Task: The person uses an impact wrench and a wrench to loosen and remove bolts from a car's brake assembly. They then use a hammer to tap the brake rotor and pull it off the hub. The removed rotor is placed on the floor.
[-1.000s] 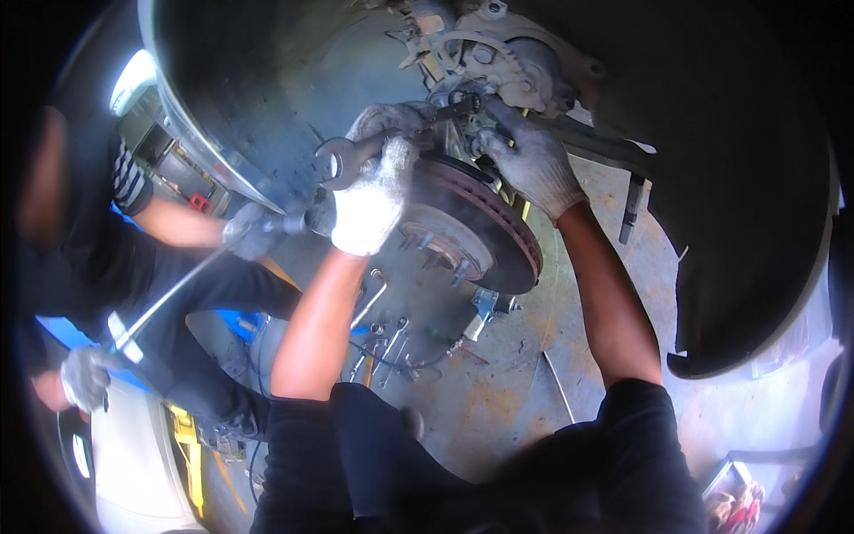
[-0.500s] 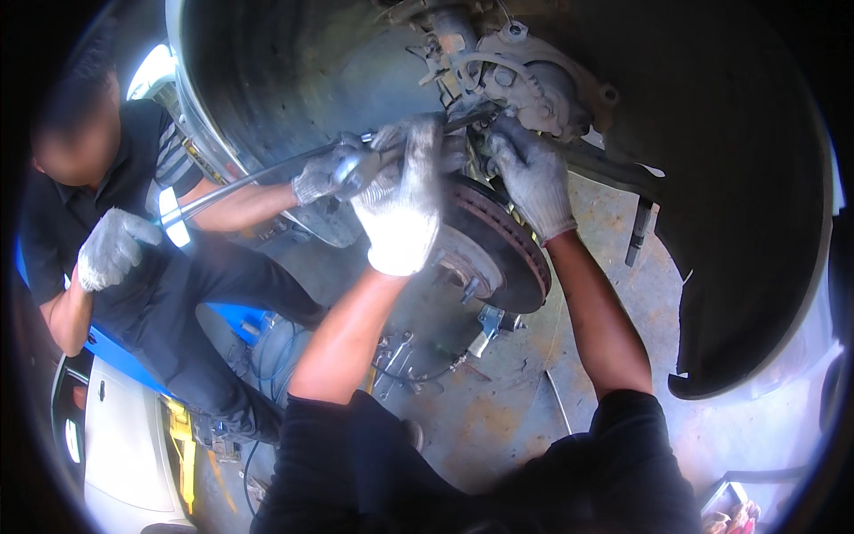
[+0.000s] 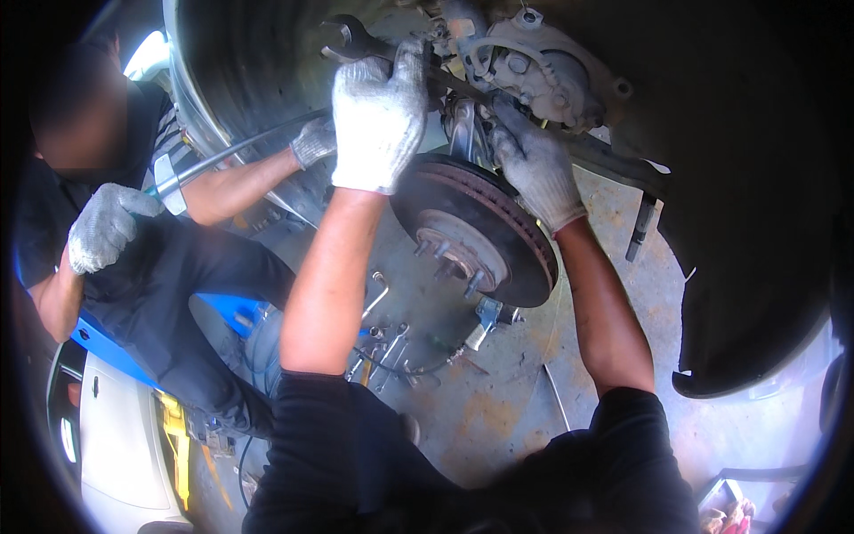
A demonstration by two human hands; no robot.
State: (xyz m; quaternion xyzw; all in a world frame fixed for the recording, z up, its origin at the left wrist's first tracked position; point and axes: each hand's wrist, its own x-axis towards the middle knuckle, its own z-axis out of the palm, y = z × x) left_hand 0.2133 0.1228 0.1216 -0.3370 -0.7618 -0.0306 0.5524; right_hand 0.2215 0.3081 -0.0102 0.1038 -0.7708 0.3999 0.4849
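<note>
My left hand point(image 3: 378, 129), in a white knit glove, is closed round a large open-ended wrench point(image 3: 356, 40). The wrench's open jaw points up and left, while its other end reaches toward the suspension parts. My right hand point(image 3: 536, 169), also gloved, is closed at the joint just above the brake disc point(image 3: 476, 233); what its fingers grip is hidden. Above that hand hangs a brake caliper point(image 3: 543, 76). At left a co-worker's gloved hand point(image 3: 114, 230) grips a long metal bar point(image 3: 222, 156), and their other gloved hand point(image 3: 313, 142) is along it, close to my left hand.
A dark wheel-arch liner point(image 3: 747, 222) curves round on the right. On the floor lie several wrenches point(image 3: 391, 343) and an air tool point(image 3: 489, 320) with its hose. A yellow stand point(image 3: 176, 449) and a white car panel point(image 3: 124, 436) are at lower left.
My left hand has risen, swinging the wrench's free end up. The brake disc has turned to show its hub studs. The co-worker's bar has shifted slightly down and left.
</note>
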